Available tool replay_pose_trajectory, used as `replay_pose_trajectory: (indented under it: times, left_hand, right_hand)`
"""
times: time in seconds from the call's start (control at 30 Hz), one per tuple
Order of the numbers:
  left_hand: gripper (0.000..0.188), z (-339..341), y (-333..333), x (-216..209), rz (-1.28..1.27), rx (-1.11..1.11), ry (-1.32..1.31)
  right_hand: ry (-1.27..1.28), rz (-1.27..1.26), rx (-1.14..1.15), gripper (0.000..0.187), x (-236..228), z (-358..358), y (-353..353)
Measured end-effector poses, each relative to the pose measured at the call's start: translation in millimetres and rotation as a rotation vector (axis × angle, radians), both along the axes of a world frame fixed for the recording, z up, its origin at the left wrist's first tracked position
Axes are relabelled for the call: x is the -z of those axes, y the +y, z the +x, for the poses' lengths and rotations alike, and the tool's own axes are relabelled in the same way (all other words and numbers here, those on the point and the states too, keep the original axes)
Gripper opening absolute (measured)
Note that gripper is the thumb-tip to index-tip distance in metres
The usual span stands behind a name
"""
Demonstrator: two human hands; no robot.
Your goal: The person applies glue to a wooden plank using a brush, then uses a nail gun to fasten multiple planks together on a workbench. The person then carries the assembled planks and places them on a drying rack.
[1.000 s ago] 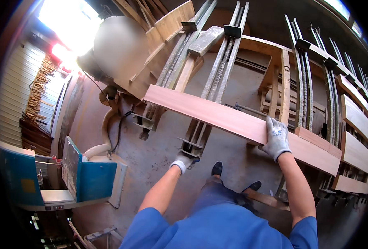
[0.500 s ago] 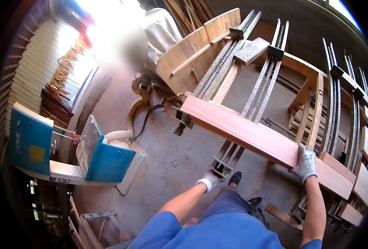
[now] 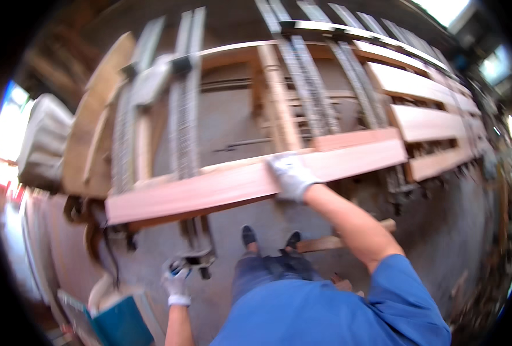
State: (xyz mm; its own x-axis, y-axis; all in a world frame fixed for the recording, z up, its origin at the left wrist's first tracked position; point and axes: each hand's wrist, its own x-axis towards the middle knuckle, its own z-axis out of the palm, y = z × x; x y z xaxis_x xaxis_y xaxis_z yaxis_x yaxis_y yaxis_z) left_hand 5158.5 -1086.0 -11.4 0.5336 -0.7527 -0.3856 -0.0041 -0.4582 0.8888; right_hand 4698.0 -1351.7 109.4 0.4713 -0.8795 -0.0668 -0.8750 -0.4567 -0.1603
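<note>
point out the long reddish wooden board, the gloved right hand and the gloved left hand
long reddish wooden board [image 3: 210,190], head view, top face
gloved right hand [image 3: 290,176], head view, back of hand
gloved left hand [image 3: 176,279], head view, back of hand

Whole view motion-blurred. Fingers of right hand [image 3: 290,176] hidden over far edge of board [image 3: 210,187]. Left hand [image 3: 175,279] smeared beside clamp [image 3: 195,259], grip unclear. Blue machine [image 3: 117,323] cut off by bottom edge. Shoes [image 3: 270,237] partly hidden by trousers.

Long reddish-brown wooden board [image 3: 210,187], flat face up, lying across the metal bar clamps [image 3: 189,115] of the rack, slanting up from lower left to upper right. Right hand [image 3: 290,176], white-gloved, grips its near edge at mid-length. Left hand [image 3: 176,279], gloved, touches the clamp foot below.
</note>
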Motion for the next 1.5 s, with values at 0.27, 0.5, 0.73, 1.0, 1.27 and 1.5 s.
replay_pose_trajectory:
  times: [0.27,0.5,0.73,1.0,1.27,1.5]
  left_hand:
    - [0.055,12,-40,-3,0.101,0.190,-0.148]
    - [0.061,41,-47,8,0.022,0.060,0.002]
    - [0.098,-119,-144,-136,-0.374,0.759,-1.150]
    - [0.136,-185,-255,-133,-0.201,1.319,-1.234]
    - [0.131,-160,-332,-133,-0.422,1.318,-1.203]
    - [0.131,-205,-424,-124,-0.184,1.302,-1.248]
  right_hand:
    - [0.111,0.112,0.075,0.086,-7,-10,9]
    - [0.019,0.082,0.079,0.083,-1,-3,13]
    - [0.057,0.067,0.051,0.101,-4,-22,18]
    - [0.022,-0.265,0.090,0.072,25,-90,32]
    - [0.012,-0.028,0.097,0.071,-28,-80,-33]
    - [0.244,-0.003,0.121,0.068,-14,-87,-138]
